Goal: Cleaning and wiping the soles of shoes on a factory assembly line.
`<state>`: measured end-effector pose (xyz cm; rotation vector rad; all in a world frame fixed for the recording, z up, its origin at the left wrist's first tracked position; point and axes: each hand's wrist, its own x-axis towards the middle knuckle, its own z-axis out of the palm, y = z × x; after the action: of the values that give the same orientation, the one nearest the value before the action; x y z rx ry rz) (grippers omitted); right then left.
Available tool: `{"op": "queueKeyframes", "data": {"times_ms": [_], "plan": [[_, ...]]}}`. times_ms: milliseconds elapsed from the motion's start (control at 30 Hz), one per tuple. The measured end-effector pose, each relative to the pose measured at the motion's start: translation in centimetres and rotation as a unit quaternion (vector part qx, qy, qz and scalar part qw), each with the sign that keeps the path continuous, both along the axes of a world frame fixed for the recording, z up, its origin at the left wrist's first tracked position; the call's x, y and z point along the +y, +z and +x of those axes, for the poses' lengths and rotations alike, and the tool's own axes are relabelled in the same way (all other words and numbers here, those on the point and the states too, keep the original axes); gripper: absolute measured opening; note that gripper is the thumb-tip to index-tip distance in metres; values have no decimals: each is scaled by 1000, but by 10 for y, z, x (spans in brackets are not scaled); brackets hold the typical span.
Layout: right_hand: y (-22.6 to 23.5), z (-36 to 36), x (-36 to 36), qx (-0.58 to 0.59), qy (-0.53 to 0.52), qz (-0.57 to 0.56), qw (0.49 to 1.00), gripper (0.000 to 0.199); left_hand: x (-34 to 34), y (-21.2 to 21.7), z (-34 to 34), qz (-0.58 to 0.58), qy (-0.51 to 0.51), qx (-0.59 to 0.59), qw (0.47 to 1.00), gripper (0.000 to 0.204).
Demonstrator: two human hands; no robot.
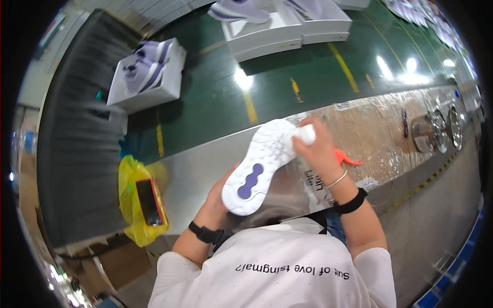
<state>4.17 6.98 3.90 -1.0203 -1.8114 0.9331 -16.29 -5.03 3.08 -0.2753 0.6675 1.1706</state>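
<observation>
A sneaker [262, 161] is turned with its white studded sole toward me, a purple wavy patch on one end. My left hand [218, 200] grips it from behind at the patched end, and most of those fingers are hidden by the shoe. My right hand [317, 146] pinches a small white wad [306, 134] between thumb and fingers at the other end of the sole. The frames do not show whether that wad is cloth, paper or sponge. Behind the right wrist an orange-red object [349, 158] shows in part.
A metal worktop [190, 159] joins a film-covered cardboard surface [370, 123] with metal bowls [439, 131]. On the left, a phone [149, 200] lies against a yellow plastic bag [133, 226]. Beyond runs a green conveyor [205, 77] carrying white boxes [262, 41] of purple sneakers [144, 72].
</observation>
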Motion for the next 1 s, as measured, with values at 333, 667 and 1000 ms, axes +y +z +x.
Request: {"op": "queueKeyframes", "data": {"times_ms": [333, 667, 1000], "plan": [[74, -41, -76, -61, 393, 102, 912, 38, -9, -12, -5, 8, -24, 28, 999, 36], [80, -61, -69, -43, 336, 75, 938, 35, -19, -25, -12, 24, -79, 160, 984, 36], [65, 19, 22, -108, 56, 112, 986, 27, 85, 71, -100, 153, -54, 734, 659, 33]]}}
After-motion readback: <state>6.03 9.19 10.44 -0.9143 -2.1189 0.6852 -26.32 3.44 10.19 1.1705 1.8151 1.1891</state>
